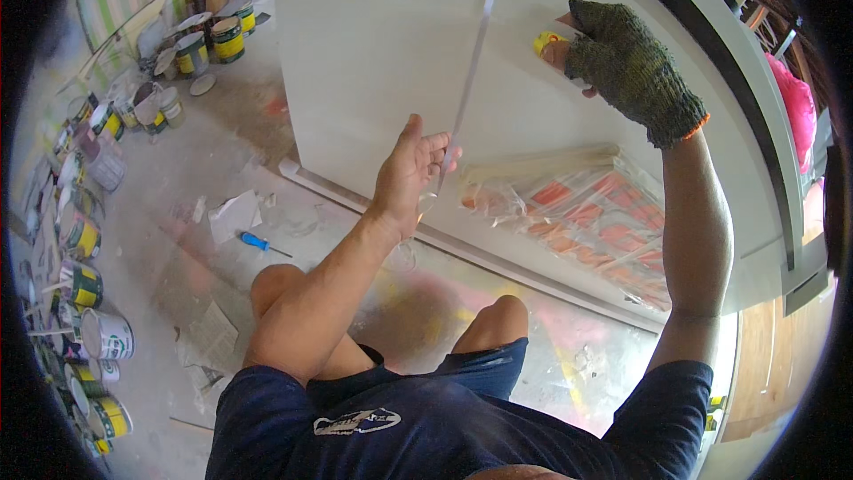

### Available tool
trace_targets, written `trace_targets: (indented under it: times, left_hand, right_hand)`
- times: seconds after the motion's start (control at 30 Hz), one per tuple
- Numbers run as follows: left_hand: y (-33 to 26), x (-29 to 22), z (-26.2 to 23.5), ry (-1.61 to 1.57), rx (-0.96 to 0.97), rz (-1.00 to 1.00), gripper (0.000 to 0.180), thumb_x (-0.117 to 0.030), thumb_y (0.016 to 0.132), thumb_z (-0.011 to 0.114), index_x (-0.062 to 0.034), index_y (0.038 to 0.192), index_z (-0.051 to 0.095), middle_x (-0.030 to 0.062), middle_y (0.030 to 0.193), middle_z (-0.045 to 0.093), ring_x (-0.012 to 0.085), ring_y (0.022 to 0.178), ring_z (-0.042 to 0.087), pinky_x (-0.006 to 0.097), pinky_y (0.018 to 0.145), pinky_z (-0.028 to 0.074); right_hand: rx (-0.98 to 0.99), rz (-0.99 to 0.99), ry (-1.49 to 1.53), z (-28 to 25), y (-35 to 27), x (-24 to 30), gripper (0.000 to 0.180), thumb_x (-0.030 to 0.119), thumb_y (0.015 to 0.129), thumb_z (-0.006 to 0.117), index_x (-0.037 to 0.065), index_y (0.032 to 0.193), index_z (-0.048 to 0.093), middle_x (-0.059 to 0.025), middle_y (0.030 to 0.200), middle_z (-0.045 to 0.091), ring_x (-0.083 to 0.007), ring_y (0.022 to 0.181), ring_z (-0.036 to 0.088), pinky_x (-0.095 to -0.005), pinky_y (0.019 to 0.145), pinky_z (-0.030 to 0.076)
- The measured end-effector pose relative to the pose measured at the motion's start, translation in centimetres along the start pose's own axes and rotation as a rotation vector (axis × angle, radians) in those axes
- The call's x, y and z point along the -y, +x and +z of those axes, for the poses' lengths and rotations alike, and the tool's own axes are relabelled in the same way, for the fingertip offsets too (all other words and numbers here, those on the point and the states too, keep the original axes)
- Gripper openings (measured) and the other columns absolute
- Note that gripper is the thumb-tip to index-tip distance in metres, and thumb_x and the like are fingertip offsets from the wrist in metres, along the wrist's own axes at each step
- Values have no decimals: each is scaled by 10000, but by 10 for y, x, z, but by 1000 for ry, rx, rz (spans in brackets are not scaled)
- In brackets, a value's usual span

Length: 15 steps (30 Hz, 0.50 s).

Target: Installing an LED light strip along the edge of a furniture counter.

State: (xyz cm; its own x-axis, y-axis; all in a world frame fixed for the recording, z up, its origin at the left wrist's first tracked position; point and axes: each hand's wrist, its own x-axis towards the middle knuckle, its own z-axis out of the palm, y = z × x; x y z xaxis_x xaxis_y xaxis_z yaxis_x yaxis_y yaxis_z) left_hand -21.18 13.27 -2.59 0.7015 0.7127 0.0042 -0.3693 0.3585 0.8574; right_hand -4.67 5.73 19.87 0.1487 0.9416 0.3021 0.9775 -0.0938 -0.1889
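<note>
My bare left hand [410,169] is closed, its fingers curled on a narrow clear strip [477,44]. From there the strip runs up over a large off-white panel [373,44] to the top edge of the view, and a loose end dangles below the hand. My right hand [622,62] wears a dark green knitted fingerless glove with an orange cuff. Its bare fingers close on a small yellow object [546,41] over the panel; its kind is mostly hidden. Lower on the panel lies a clear plastic sheet or bag [577,204] with orange patches showing through.
Several paint cans [107,335] line the left side, with more cans [227,39] at the back left. A blue-handled screwdriver [255,241] and paper scraps [235,216] lie on the paint-stained floor. A pink thing [793,111] hangs at the right.
</note>
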Motion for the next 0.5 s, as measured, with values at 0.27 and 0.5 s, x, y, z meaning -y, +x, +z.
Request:
trace_targets:
  times: [0.27,0.5]
  left_hand:
    - [0,0,1,-17,-5,15,913,-733,902,275,67,1260,532,112,1088,637,172,978,535,369,1014,284]
    - [1,0,-1,-30,-1,16,886,-725,901,294,55,1238,542,110,1093,640,174,974,540,373,1006,284]
  right_hand:
    - [-101,-162,-280,6,24,-26,663,578,820,632,0,1145,631,-237,1108,632,-378,1016,618,-449,901,480]
    - [-120,-149,-330,9,28,-28,696,564,813,648,-21,1190,611,-238,1177,613,-387,1117,579,-437,962,458]
